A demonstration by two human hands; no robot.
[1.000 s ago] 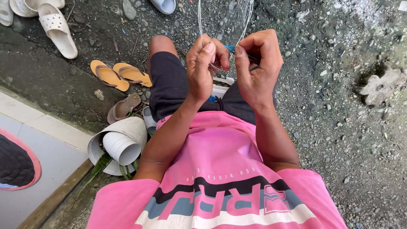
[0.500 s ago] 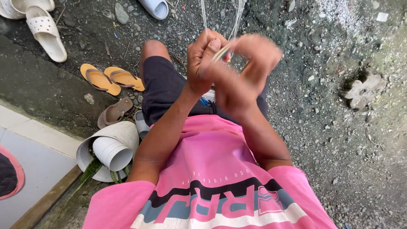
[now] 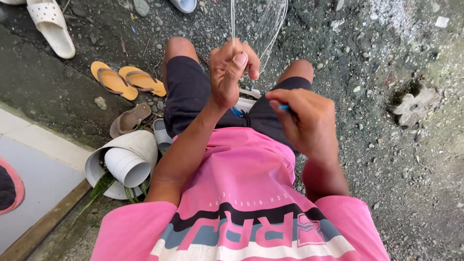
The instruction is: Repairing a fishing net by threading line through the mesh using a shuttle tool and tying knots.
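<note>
Pinching a thin clear line [image 3: 232, 21] in your left hand [image 3: 231, 72], held up over your left knee; thumb and fingers are closed on it near the top of the fist. The line looks like pale, nearly transparent monofilament and runs straight up out of the head view. Just right of it hangs a fine net [image 3: 268, 24]: translucent, whitish mesh, strands barely visible against the gravel, draping down toward the gap between your knees. Cannot tell exactly where line and net join.

Your right hand [image 3: 307, 123] sits lower, over your right thigh, well apart from the left. It is curled shut around a small blue tool [image 3: 284, 108]; only a short blue tip shows past the fingers, the rest is hidden in the grip. Another bit of blue [image 3: 236, 112] shows in your lap beside a white piece [image 3: 245, 104]; too little is visible to say what either is.

You are seated, in a pink shirt [image 3: 241, 203] and dark shorts [image 3: 191, 94], above wet gravel ground [image 3: 386, 145].

Off to your left: a pair of orange flip-flops [image 3: 126, 79], a brown sandal [image 3: 128, 119], a white sandal [image 3: 50, 26], and short white pipe sections [image 3: 124, 164] lying on their side at the edge of a grey slab [image 3: 38, 179].
</note>
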